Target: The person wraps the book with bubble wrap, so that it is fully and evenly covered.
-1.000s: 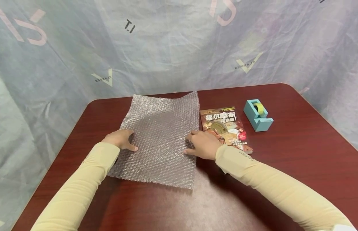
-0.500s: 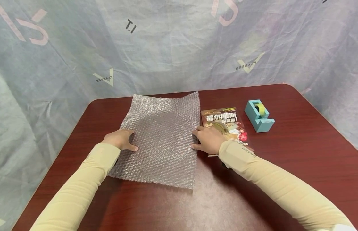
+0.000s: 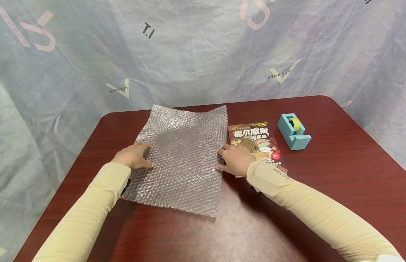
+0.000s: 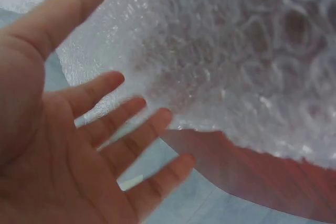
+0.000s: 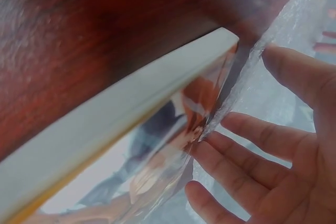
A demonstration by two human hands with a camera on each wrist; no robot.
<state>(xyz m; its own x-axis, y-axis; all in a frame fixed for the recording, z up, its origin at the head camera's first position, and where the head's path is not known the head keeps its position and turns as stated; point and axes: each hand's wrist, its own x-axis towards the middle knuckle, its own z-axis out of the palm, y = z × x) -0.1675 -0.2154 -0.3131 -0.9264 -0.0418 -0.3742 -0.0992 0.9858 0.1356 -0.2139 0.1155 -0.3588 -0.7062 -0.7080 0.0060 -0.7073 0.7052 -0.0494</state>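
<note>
A sheet of clear bubble wrap lies spread on the table, its far corners lifted a little. My left hand is at the sheet's left edge with fingers spread; in the left wrist view the palm shows and nothing is gripped. My right hand is at the right edge, fingertips by the wrap and palm above the lower left part of a book. In the right wrist view its fingers are loosely extended beside the book's corner and the wrap's edge. Exact fingertip contact cannot be told.
A light-blue tape dispenser with a yellow-green roll stands right of the book. The dark red table ends at a far edge, behind which a printed grey cloth hangs.
My right hand has shifted slightly right, from over the wrap to its edge, covering more of the book. My left hand has moved a little left, and the wrap's near edge has shifted slightly left.
</note>
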